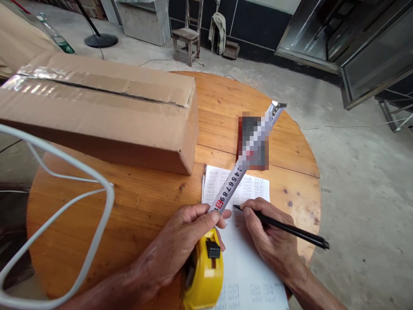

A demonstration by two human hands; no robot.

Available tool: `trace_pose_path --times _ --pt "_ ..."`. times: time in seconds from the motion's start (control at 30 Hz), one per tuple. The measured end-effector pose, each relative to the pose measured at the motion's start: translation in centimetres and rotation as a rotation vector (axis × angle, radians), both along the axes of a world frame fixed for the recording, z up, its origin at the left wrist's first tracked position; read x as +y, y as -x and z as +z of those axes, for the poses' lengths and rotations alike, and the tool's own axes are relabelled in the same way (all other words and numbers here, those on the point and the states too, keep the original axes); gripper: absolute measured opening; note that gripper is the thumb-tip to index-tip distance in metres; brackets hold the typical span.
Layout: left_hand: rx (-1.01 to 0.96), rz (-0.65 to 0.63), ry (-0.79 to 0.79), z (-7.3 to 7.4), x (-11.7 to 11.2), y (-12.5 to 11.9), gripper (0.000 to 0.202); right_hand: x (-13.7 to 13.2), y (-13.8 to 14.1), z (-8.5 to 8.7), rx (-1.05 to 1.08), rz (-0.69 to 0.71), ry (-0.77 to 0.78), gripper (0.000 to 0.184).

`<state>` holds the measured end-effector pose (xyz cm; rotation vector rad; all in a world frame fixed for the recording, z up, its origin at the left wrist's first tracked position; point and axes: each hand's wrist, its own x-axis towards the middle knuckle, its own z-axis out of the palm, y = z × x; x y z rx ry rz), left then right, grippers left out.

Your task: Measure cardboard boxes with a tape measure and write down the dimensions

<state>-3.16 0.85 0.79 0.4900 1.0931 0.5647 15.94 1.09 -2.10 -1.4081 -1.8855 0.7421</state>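
Observation:
My left hand [183,237] is closed on a yellow tape measure [209,271], thumb pressing on the white blade near the red 20 mark. The pulled-out blade slants up and right over the paper to its metal end hook [278,106]. My right hand [274,237] grips a black pen [290,228], its tip touching or just above the notebook [238,245]. Rows of small handwritten figures cover the upper page, with more near the bottom. Part of the notebook is hidden under my hands and the tape measure.
A taped cardboard box [135,112] stands on the round wooden table [145,206], at the left. A blurred-out dark item [253,148] lies beyond the notebook. White bent tubing [106,206] crosses the lower left. A wooden chair [187,34] and a bottle [56,34] are farther back.

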Motion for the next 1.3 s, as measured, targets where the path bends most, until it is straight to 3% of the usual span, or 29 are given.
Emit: trace_pose_path --times 0.53,1.3 --pt "0.088 -0.051 0.018 0.00 0.05 -0.16 0.027 -0.30 -0.37 0.01 0.010 -0.079 -0.002 0.012" --pt "0.060 -0.036 0.041 0.24 -0.03 -0.17 0.027 -0.03 -0.33 0.15 -0.013 -0.048 0.006 0.011"
